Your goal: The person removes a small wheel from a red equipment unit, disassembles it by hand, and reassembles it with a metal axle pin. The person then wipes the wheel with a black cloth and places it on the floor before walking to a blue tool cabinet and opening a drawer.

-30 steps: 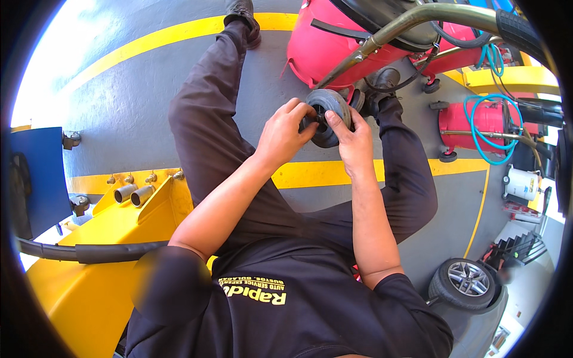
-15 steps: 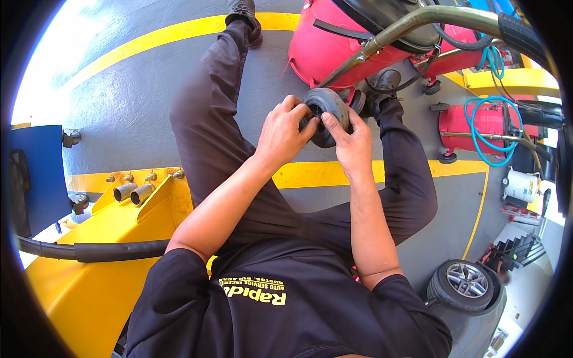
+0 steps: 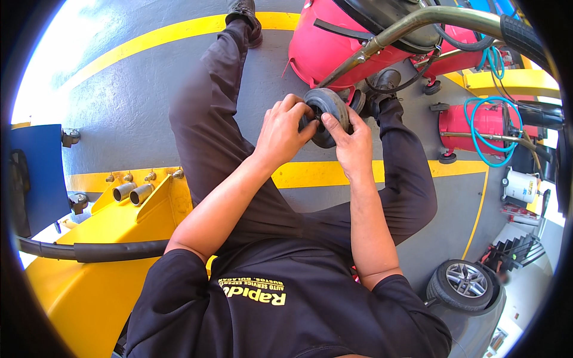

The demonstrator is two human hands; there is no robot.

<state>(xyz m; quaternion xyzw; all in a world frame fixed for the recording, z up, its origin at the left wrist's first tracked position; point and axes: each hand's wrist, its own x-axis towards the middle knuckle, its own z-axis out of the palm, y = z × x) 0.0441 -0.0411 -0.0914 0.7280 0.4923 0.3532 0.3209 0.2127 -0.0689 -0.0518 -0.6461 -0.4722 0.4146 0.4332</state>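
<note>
A black rubber wheel [image 3: 328,102] stands on edge beside the base of a pinkish-red wheeled tank [image 3: 322,48]. My right hand [image 3: 354,146] grips the wheel's right side, its thumb laid across the near face toward the hub. At the hub's left side, the fingers and thumb of my left hand [image 3: 283,131] close together; what they pinch there is too small and hidden to make out. A smaller black caster [image 3: 357,102] shows just right of the wheel, under the tank. A bent metal tube handle [image 3: 412,30] slants down the tank's side.
A yellow steel frame [image 3: 119,238] with a black hose [image 3: 113,250] lies at my left, near a blue panel [image 3: 39,173] on casters. Rightward are another red tank [image 3: 471,126] with a teal hose [image 3: 477,149], and a car's wheel [image 3: 462,285]. My legs spread around the work.
Almost nothing differs. The fingers of my left hand have shifted slightly at the wheel's hub, while my right hand keeps its grip.
</note>
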